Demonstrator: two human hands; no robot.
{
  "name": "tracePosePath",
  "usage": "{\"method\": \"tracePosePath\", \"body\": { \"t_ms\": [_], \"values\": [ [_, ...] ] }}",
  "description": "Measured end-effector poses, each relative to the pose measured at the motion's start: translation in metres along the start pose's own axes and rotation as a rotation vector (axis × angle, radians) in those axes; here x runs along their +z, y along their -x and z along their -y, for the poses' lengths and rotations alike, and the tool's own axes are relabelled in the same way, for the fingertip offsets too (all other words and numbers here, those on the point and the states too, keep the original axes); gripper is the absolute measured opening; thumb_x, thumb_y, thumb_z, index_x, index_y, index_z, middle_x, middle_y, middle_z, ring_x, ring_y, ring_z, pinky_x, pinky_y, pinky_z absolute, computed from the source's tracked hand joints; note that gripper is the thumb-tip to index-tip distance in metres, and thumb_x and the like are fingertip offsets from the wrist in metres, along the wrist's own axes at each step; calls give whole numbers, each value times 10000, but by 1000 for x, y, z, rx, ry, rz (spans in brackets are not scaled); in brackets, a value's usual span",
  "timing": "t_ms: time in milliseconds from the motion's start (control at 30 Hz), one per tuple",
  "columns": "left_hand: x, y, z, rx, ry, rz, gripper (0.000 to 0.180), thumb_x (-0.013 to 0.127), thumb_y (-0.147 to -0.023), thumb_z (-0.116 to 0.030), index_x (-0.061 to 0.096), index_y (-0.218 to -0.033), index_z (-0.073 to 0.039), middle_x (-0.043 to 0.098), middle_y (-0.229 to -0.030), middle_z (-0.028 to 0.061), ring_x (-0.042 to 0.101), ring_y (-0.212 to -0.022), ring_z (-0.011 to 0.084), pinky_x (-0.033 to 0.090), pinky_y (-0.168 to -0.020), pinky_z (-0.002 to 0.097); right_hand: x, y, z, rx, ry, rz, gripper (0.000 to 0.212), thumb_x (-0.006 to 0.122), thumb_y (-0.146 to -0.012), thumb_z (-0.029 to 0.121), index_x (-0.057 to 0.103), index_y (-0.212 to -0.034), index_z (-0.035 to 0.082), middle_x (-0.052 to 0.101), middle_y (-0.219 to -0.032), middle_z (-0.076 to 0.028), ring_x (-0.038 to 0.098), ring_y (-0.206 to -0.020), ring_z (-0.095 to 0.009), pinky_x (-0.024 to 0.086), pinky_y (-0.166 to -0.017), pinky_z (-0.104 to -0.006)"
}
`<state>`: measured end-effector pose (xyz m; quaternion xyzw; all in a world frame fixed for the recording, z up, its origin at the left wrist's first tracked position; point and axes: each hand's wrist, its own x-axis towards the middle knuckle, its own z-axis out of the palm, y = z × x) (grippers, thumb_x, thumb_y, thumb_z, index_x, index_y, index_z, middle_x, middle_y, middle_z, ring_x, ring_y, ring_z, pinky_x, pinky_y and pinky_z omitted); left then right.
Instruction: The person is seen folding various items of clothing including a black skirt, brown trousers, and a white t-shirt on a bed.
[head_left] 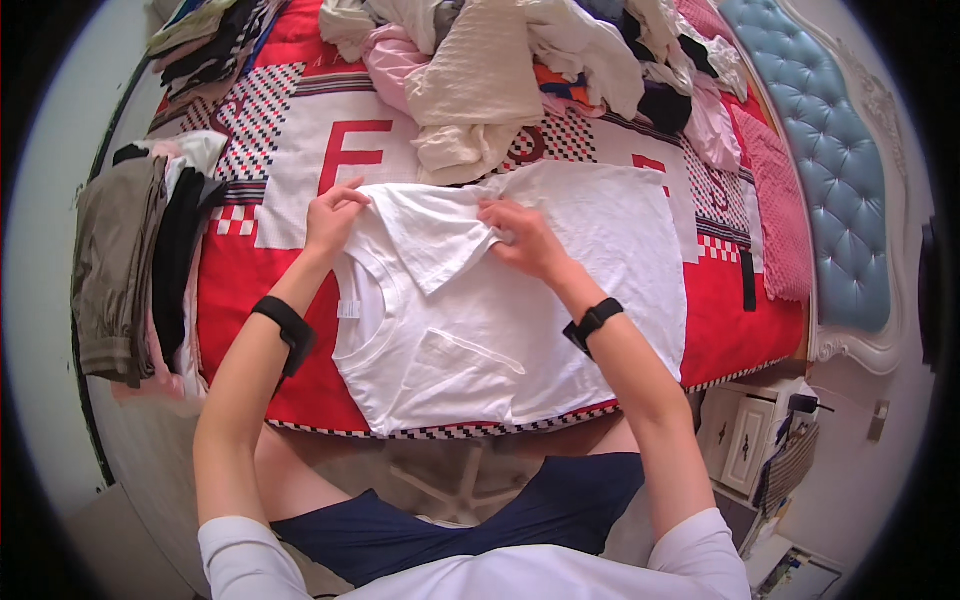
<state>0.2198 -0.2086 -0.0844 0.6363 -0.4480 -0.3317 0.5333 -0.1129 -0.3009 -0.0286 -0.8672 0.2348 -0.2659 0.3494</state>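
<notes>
A white T-shirt (600, 270) lies on the bed in front of me, its neckline toward the left and its hem toward the right. One sleeve is laid inward over the body on the far side, and the other sleeve rests across the near side. My left hand (335, 215) pinches the shirt at the far shoulder, near the collar. At the far edge, by the turned-in sleeve, my right hand (520, 235) grips the fabric with its fingers curled. A small white label shows inside the neck opening.
A heap of loose clothes (480, 80) lies beyond the shirt. Stacks of folded clothes (120, 265) sit at the left edge and far left. The red patterned bedspread (250, 300) covers the bed. A blue tufted headboard (830, 170) and a white cabinet (740, 440) stand at the right.
</notes>
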Motion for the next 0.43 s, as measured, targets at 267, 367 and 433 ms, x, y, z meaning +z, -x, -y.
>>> {"method": "tracePosePath", "body": {
  "t_ms": [267,367,433],
  "values": [
    [19,-11,-40,-94,-273,-88,441,806,-785,-218,630,-1119,10,681,-1044,142,681,-911,257,547,-822,347,3,2,16,-213,228,59,211,762,-754,102,562,-799,48,624,-1031,-129,584,-1162,-350,418,-1041,-484],
    [14,-12,-33,61,-513,3,444,814,-820,-229,621,-1151,-4,677,-1049,110,660,-860,230,556,-770,335,12,9,17,-5,429,-105,286,784,-791,257,585,-815,53,606,-1138,-139,553,-1207,-357,388,-1067,-506],
    [14,-15,-45,-17,-560,90,399,803,-774,-217,658,-1108,-56,664,-1192,141,665,-1018,312,531,-900,392,18,-2,10,102,338,-256,328,775,-807,360,631,-917,86,551,-1300,-158,516,-1257,-355,323,-1119,-545]
  ]
}}
